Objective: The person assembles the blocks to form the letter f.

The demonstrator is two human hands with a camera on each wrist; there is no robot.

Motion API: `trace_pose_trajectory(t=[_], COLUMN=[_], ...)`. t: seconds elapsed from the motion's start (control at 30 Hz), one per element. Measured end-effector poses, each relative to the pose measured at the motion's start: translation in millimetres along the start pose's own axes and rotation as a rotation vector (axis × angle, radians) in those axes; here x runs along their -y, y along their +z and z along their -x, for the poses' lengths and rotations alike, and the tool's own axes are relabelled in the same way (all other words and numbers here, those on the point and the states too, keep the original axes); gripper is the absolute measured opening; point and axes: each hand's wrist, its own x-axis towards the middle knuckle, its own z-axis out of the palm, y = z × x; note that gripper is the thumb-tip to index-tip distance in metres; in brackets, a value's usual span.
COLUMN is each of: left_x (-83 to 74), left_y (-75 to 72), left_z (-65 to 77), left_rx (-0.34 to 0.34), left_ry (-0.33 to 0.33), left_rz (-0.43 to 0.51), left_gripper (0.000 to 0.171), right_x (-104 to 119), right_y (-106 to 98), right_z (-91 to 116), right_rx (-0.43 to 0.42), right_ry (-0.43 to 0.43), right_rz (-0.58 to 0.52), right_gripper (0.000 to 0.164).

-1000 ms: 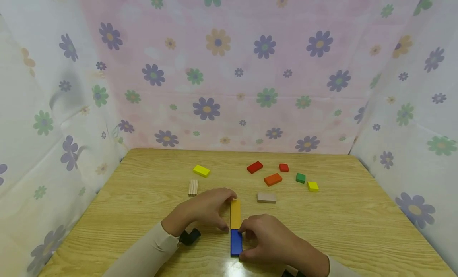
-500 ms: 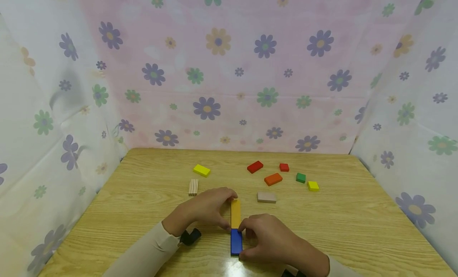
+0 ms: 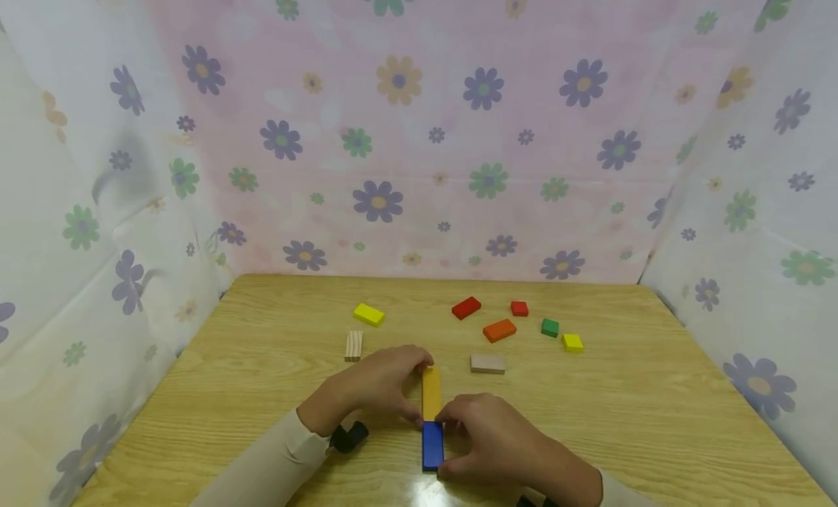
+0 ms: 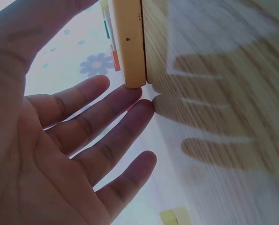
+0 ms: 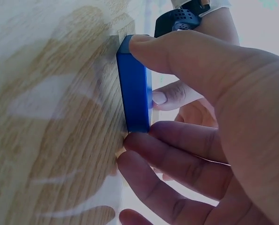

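An orange-yellow wooden block and a blue wooden block lie end to end in a line on the table, the blue one nearer me. My left hand holds the orange-yellow block by its length, fingertips at the far end and thumb by the joint between the blocks. In the left wrist view, a fingertip meets that block's end face. With the thumb on the near end and fingers at the far end, my right hand grips the blue block, which stands out clearly in the right wrist view.
Beyond the hands lie a yellow block, a striped plain-wood block, a pale wood block, a red block and an orange block. Small red, green and yellow pieces sit farther right. Flowered cloth encloses the table.
The left thumb has shifted slightly right, in against the near end of the orange-yellow block. The right hand and both blocks have hardly moved.
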Motion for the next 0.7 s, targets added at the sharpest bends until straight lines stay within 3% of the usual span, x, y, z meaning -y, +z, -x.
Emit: trace_pose_trajectory(t=[0.37,0.7], left_x=[1.3,0.9], left_y=[-0.4,-0.5], left_z=[-0.9,-1.6], left_rx=[-0.026,-0.018], left_ry=[0.048,0.034], left_rz=[-0.016,-0.015], left_gripper=[0.083,0.084], right_x=[0.2,1.4], right_y=[-0.7,0.0], right_z=[0.0,-0.1], right_rx=[0.001,-0.003], right_ry=[0.011,0.008], right_rz=[-0.006,-0.015], right_gripper=[0.049,0.043])
